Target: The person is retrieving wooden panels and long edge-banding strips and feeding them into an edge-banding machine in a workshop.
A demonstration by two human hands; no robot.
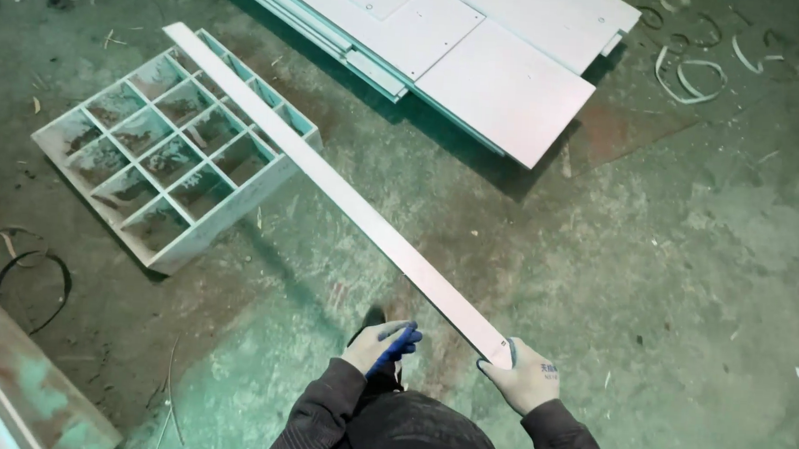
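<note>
My right hand, in a light work glove, grips the near end of a long narrow white board. The board runs diagonally away to the upper left, and its far end lies over a white grid frame of several square cells on the floor. My left hand, also gloved, is closed around a small blue object a little left of the board's near end. It does not touch the board. My dark sleeves show at the bottom of the view.
A stack of white flat panels lies on the worn green concrete floor at the top. Curled white edging strips litter the upper right. A black loop of cable lies left. A board edge crosses the bottom left corner.
</note>
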